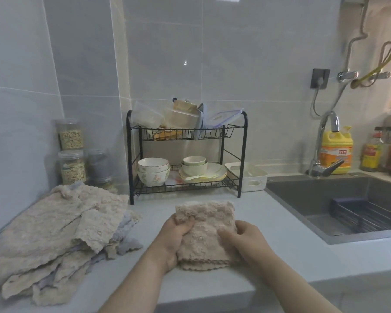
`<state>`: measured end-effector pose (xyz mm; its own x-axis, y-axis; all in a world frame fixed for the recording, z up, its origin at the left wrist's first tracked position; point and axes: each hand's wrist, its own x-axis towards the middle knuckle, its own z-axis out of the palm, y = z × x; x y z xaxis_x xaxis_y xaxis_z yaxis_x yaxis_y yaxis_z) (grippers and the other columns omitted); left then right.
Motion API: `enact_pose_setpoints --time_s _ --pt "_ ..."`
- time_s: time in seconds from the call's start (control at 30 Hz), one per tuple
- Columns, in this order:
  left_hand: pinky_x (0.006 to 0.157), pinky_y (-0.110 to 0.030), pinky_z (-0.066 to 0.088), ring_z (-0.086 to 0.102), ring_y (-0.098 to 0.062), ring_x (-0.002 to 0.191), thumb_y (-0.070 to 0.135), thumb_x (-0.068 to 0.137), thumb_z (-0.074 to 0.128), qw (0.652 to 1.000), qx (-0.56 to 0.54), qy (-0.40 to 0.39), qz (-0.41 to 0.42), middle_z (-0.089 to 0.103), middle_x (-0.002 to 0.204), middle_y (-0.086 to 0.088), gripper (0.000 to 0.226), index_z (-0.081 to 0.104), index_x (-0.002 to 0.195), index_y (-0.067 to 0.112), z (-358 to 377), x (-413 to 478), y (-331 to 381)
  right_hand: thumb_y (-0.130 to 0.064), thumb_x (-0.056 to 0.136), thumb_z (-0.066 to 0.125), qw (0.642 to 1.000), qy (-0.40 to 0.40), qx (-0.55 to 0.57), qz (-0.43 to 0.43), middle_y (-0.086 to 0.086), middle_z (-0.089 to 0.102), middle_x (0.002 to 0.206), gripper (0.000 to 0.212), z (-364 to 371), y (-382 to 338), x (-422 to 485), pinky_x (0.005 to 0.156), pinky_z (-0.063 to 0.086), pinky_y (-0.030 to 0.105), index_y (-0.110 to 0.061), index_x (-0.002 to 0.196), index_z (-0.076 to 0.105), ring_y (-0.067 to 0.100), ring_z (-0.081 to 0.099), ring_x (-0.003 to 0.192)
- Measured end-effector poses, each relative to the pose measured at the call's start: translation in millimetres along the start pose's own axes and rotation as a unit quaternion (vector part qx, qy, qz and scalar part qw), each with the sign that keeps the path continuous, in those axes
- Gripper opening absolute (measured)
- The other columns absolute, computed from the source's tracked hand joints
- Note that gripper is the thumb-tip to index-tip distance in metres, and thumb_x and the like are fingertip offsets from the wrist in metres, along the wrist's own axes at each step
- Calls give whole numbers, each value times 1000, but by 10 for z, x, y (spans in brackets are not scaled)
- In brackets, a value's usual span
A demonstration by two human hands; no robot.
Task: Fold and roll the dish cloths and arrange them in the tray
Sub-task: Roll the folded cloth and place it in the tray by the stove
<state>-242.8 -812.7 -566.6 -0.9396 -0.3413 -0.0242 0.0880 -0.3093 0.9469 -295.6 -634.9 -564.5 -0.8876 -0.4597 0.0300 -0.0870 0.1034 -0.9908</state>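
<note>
From the head camera, you have one folded beige cloth (205, 233) on the counter (280, 240), held between both hands at the 6 o'clock part of the view. Your left hand (175, 240) grips its left edge, fingers curled over the top and pinching a fold near the far corner. Your right hand (246, 239) closes on the right edge, fingers pressed into the pile. The cloth's scalloped near hem lies doubled, just above the counter's front edge.

At 9 o'clock from the cloth lies a loose pile (59, 236) of beige and grey cloths, unfolded, overlapping one another. At 12 o'clock stands a black wire rack (186, 154) with bowls (153, 173) and plates on its lower shelf. The white tray (250, 177) sits at 1 o'clock, just right of the rack and partly behind its leg. The sink (339, 204) is at 3 o'clock, with a tap (325, 143) behind it.
</note>
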Motion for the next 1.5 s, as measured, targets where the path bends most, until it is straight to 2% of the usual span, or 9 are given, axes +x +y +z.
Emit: enact_pose_setpoints --time_s 0.23,0.37,0.8,0.93,1.03,1.2,1.27,1.37,1.5 --pt "82 -40 56 69 -32 98 -3 88 58 995 72 -52 -34 71 106 -19 26 60 114 0 3 25 -35 4 88 57 986 2 167 -2 26 71 96 25 -155 36 66 69 57 46 -6 110 61 49 67 85" --pt "91 -53 52 68 -35 99 -8 87 60 996 83 -25 9 71 105 -20 27 59 112 3 40 12 -42 -1 90 59 986 -15 163 -20 23 71 102 24 -151 86 102 86 54 51 -4 114 59 41 68 94" --pt "79 -45 54 69 -33 77 -20 82 45 999 -13 -18 -36 71 91 -23 34 65 96 4 -9 69 -4 24 77 40 971 -11 237 10 28 69 98 42 -187 87 186 66 58 36 6 107 63 38 69 83" --pt "60 -34 49 59 -29 68 7 86 45 999 -35 15 -7 65 74 -14 21 64 79 5 41 19 -12 -6 70 49 969 -3 247 18 21 69 87 31 -161 84 165 68 50 34 4 92 68 32 64 77" --pt "55 -24 46 52 -18 70 16 76 69 986 119 48 106 56 75 -1 7 63 79 13 7 17 -94 -11 72 60 992 79 88 -53 0 63 83 7 -128 129 146 64 41 22 -13 74 67 18 54 74" --pt "85 -17 46 56 -4 104 5 76 76 930 329 47 158 57 117 10 59 52 121 34 -45 19 -135 4 81 52 984 86 -120 -101 -4 59 110 51 -87 157 98 74 46 16 -29 121 51 8 56 83" --pt "82 -15 46 58 -5 101 17 69 82 905 408 12 122 57 114 9 69 49 126 37 -182 -9 -70 -1 79 56 984 46 -158 -68 -4 58 95 55 -87 118 70 68 44 15 -33 122 43 7 56 78" --pt "76 -11 47 57 5 92 22 61 85 887 454 -25 84 59 106 15 67 50 117 37 -313 -81 -10 -12 66 66 983 6 -177 -41 -1 60 90 53 -76 104 70 64 49 21 -33 109 45 9 57 75" --pt "75 -36 54 63 -9 78 21 58 80 880 462 -24 110 68 88 0 35 65 90 24 -312 -72 -47 -8 70 65 973 -9 -222 -68 -7 60 91 47 -56 114 57 67 44 16 -28 108 47 10 57 82"
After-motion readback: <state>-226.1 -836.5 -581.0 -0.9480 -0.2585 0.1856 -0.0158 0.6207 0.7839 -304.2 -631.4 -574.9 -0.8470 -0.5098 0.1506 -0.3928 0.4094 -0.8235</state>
